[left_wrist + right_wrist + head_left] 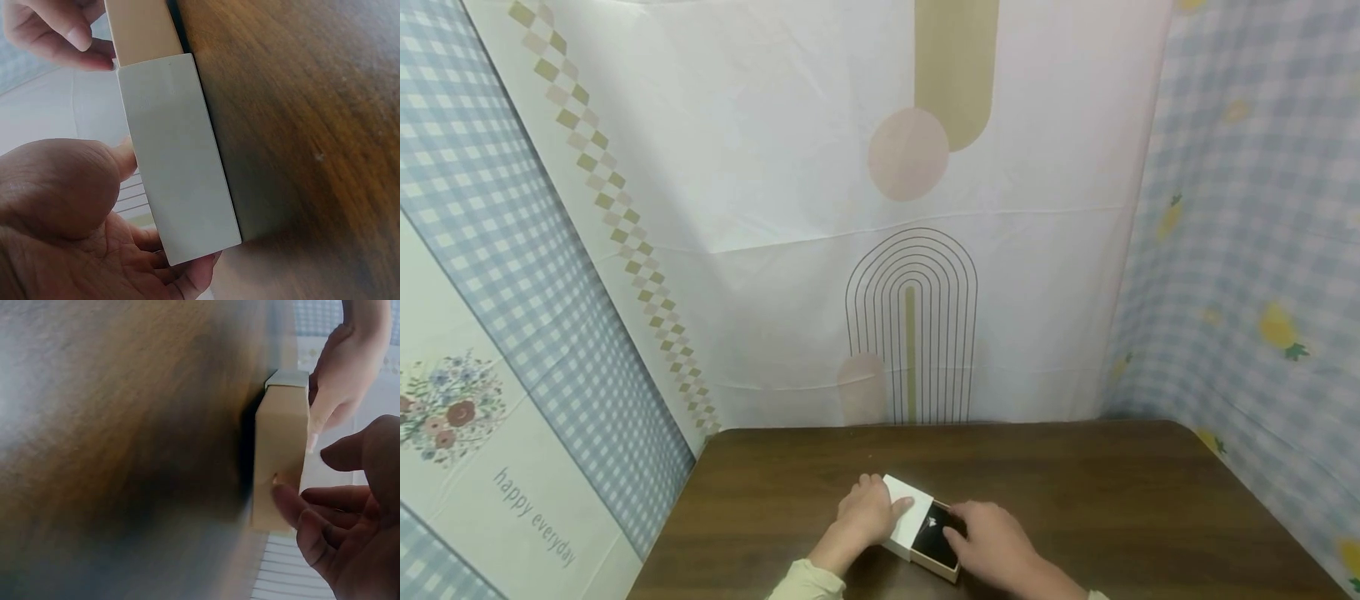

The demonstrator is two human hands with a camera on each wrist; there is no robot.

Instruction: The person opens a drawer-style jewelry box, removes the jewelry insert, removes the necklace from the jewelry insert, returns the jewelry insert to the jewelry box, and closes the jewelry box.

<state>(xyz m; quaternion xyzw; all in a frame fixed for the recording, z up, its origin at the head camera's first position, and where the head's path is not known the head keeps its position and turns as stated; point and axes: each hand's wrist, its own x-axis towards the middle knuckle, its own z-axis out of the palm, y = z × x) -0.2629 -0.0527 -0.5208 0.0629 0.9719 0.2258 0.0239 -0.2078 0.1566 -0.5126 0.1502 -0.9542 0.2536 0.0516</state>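
Note:
A small drawer-style jewelry box lies at an angle on the table, its white sleeve covering about half of the tan tray. Inside the tray, a black insert carries a small shiny silvery piece. My left hand grips the sleeve, thumb over the top and fingers around the far end, as the left wrist view also shows. At the tray's exposed end is my right hand, its fingers loosely bent. In the right wrist view one fingertip touches the tray's end and the thumb stands apart.
The brown wooden table extends on every side of the box. A white patterned cloth hangs behind its far edge. Checked cloths hang at both sides, the right one printed with pineapples.

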